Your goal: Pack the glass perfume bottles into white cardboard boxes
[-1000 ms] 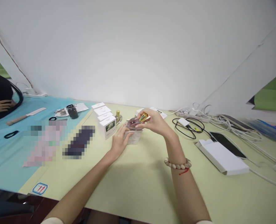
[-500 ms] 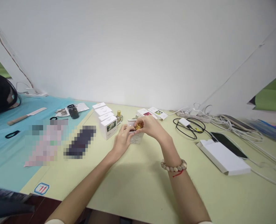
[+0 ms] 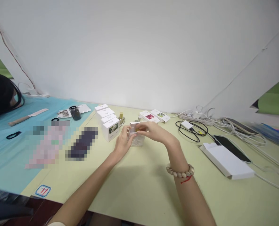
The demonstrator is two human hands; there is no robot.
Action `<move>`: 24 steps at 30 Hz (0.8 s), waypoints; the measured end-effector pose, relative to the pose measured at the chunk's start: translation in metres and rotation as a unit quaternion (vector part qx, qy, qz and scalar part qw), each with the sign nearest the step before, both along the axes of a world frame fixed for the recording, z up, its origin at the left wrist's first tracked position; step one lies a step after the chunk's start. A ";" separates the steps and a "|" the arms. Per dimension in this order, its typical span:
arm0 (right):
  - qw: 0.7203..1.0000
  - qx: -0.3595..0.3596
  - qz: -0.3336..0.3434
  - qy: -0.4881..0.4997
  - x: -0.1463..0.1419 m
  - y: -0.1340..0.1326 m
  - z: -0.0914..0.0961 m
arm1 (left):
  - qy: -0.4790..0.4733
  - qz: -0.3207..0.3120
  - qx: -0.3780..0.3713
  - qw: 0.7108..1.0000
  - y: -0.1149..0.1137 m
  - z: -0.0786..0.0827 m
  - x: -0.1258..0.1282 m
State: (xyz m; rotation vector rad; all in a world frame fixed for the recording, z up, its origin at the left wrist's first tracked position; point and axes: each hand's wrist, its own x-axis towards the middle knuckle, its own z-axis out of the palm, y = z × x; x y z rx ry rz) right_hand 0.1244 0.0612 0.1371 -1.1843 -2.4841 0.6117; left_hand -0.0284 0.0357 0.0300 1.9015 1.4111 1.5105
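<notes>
At the near edge of the yellow table (image 3: 163,201), I have a blue-bordered sticker (image 3: 43,191) whose red strokes read as "11". Beyond it, to the right, a white carton (image 3: 233,161) lies flat with no print I can see.

Farther in, the left hand (image 3: 123,142) is closed around the left side of a small box (image 3: 137,142), upright in front of me. The right hand (image 3: 155,131) has its fingers drawn together at the mouth, over a glint of gold (image 3: 137,129); whether they grip it or a flap, I can't tell. I take this as seating something in the box; next I'd want the walls steadied and a gentle, straight push. Its fine print is unreadable from here.

Just beyond to the left, white boxes (image 3: 111,130) stand in a row, the front one showing a white flower, the lettering too small. Behind stands a gold-capped bottle (image 3: 121,116); farther right, a flat box (image 3: 150,116) carries a red panel.
</notes>
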 end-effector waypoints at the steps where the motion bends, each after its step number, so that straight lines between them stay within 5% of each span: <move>1: 1.000 0.011 -0.007 0.012 0.004 -0.001 0.003 | -0.008 0.000 -0.004 1.000 0.000 -0.001 0.000; 11: 0.992 0.107 -0.063 0.017 0.014 0.002 0.009 | -0.022 -0.033 0.011 0.999 -0.002 0.003 0.002; 24: 0.999 -0.005 -0.034 0.024 0.015 0.004 0.006 | 0.085 -0.012 0.058 0.995 -0.002 0.004 0.001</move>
